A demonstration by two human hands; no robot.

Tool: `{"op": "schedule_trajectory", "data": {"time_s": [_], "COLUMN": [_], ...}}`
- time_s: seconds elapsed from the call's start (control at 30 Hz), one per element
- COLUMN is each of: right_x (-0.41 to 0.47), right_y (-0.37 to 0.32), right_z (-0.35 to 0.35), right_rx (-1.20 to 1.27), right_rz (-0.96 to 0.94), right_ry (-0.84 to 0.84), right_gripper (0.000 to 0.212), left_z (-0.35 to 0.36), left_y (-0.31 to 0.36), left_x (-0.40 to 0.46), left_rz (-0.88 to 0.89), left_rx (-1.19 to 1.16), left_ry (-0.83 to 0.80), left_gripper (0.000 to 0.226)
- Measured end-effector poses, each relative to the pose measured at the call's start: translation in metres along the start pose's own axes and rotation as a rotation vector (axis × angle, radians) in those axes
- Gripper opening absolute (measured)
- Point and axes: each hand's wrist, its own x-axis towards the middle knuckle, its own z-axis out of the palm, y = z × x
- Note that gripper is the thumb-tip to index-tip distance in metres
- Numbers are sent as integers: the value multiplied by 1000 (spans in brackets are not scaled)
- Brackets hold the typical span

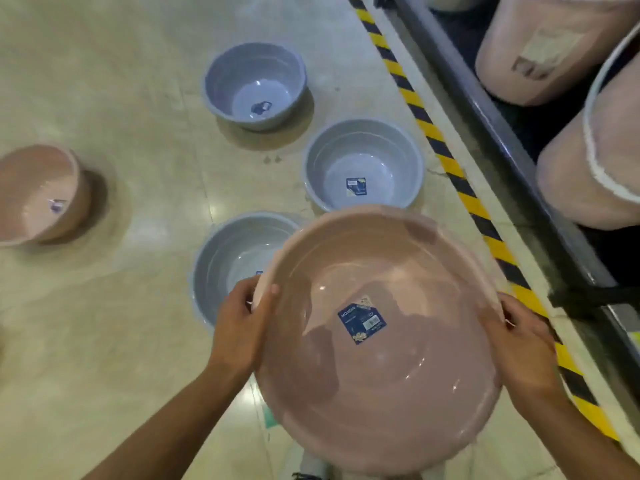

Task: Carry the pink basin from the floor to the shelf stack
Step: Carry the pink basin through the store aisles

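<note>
Left of the left hand (pixel 242 323), the held pink basin (pixel 377 341) covers part of a grey basin (pixel 225 268), and the picture's edge cuts a second pink basin (pixel 38 195) farther out. Past the right hand (pixel 519 348), the stacked pink basins (pixel 568 161) run off the frame, their label (pixel 547 46) blurred beyond reading. The small print on the sticker (pixel 362 322) between the hands is too fine to read

Held basin (pixel 377 341) between floor basins (pixel 363 164) and shelf (pixel 485 109).
</note>
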Motion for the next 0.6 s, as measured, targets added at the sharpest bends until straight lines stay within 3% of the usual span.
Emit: {"op": "schedule_trajectory", "data": {"time_s": [0.13, 0.27, 0.37, 0.47, 0.6], "right_x": [-23, -24, -14, 4, 26], "right_y": [-92, -137, -147, -141, -110], "right_z": [33, 93, 139, 188, 245], "right_rx": [-29, -72, -59, -54, -71], "right_rz": [37, 77, 110, 144, 179], "right_ry": [-107, -152, -127, -108, -120], "right_gripper": [16, 22, 22, 21, 35], "left_z": [-82, -130, -145, -145, -127], "left_y": [31, 18, -2, -30, -79], "left_x": [5, 46, 89, 133, 182], "left_rz": [-67, -99, -144, -132, -159], "left_rx": [-1, -16, -64, -79, -21], "left_ry": [74, 110, 69, -2, -135], "left_gripper": [9, 17, 31, 30, 38]}}
